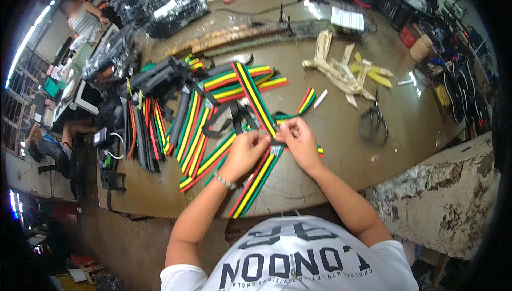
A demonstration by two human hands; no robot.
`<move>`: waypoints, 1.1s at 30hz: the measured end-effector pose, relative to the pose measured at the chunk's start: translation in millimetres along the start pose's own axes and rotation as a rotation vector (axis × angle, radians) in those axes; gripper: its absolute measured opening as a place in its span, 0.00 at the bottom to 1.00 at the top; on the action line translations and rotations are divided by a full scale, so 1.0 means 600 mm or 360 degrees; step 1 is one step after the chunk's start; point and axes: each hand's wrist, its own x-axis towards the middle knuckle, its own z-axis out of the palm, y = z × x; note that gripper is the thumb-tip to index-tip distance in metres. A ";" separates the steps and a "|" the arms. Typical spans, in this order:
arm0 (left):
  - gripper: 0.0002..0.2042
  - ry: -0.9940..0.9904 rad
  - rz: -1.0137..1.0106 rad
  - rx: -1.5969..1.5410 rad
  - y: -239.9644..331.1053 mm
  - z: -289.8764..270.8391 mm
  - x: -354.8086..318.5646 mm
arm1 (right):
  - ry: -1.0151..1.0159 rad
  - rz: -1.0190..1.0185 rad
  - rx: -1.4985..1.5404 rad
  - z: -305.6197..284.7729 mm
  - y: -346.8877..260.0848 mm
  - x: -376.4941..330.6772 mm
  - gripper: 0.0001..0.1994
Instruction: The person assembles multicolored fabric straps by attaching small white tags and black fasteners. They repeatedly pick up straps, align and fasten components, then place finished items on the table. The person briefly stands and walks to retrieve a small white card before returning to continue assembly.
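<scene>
Pinching a striped strap point(260, 169) with both hands, left hand point(244, 154) and right hand point(300, 142) close together, near the bench's point(341, 147) front edge; slack trails off it. Scissors point(373, 123) lie within right reach.

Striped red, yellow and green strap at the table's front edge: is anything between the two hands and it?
Nothing visible is. The left hand and right hand both already pinch the striped red, yellow and green strap, near the middle of the brown worktable. The black scissors lie apart, off to the right.
</scene>
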 end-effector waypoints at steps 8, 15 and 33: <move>0.11 -0.0059 0.0033 0.0119 0.012 -0.014 -0.009 | -0.0186 -0.0015 -0.0236 -0.006 -0.007 -0.006 0.04; 0.12 -0.0060 -0.0010 -0.0019 0.001 -0.011 -0.012 | -0.0129 -0.0014 -0.0276 0.000 -0.016 -0.004 0.06; 0.12 -0.0087 -0.0086 -0.0008 0.023 -0.016 -0.009 | -0.0154 0.0111 -0.0096 -0.005 -0.020 -0.002 0.05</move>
